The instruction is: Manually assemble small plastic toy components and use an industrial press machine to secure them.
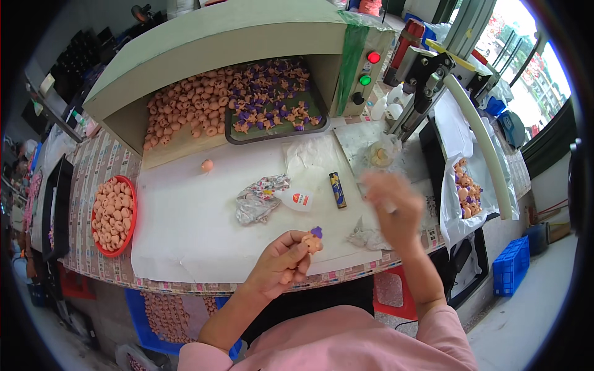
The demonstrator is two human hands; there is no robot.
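Above the table's near edge, my left hand is closed around a small peach doll figure with a purple tip. A rounded peach piece also shows low among its fingers. To the right, my right hand is smeared by motion, so its fingers and anything in them cannot be made out. Near it lie a dark blue and yellow packet and a crumpled cloth. Between the hands and the box are a white squeeze bottle, a crumpled patterned rag and one peach doll head.
An open-fronted box spans the back, with heaped doll heads and a dark tray of peach-and-purple figures. A red basket of peach pieces stands left. A lever press and a paper-lined tray are right.
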